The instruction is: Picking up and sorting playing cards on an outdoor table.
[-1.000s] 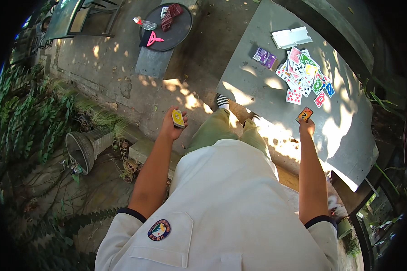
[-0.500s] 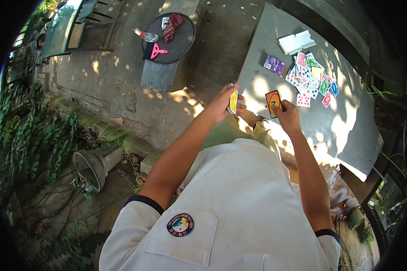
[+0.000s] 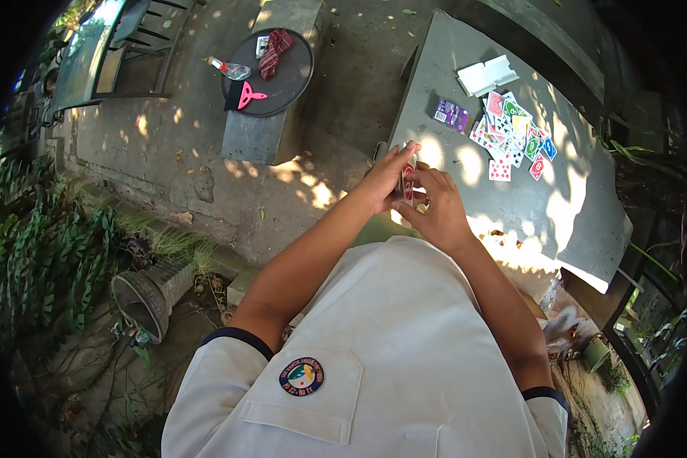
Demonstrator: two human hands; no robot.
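Note:
A small stack of playing cards [image 3: 409, 182] with a red face outward stands on edge between my two hands. My left hand [image 3: 384, 182] grips the stack from the left, its thumb along the upper edge. From the right, my right hand [image 3: 441, 203] closes its fingers on the same stack and covers part of it. On the grey table [image 3: 534, 210] to the right lies a loose pile of face-up cards [image 3: 513, 131] in several colours. A purple card box [image 3: 451, 114] lies beside the pile, and an opened white box [image 3: 487, 75] lies beyond it.
Left of the table, a stone bench [image 3: 253, 145] bears a round dark tray [image 3: 301, 76]. On the tray are a red patterned cloth [image 3: 275, 55], a clear bottle [image 3: 233, 71] and a pink-handled tool [image 3: 250, 95]. A stone pedestal [image 3: 143, 301] and plants line the left side.
My right hand has moved left from the table edge to the stack. The black-and-orange card it held no longer shows. The stack now shows a red face instead of a yellow one.

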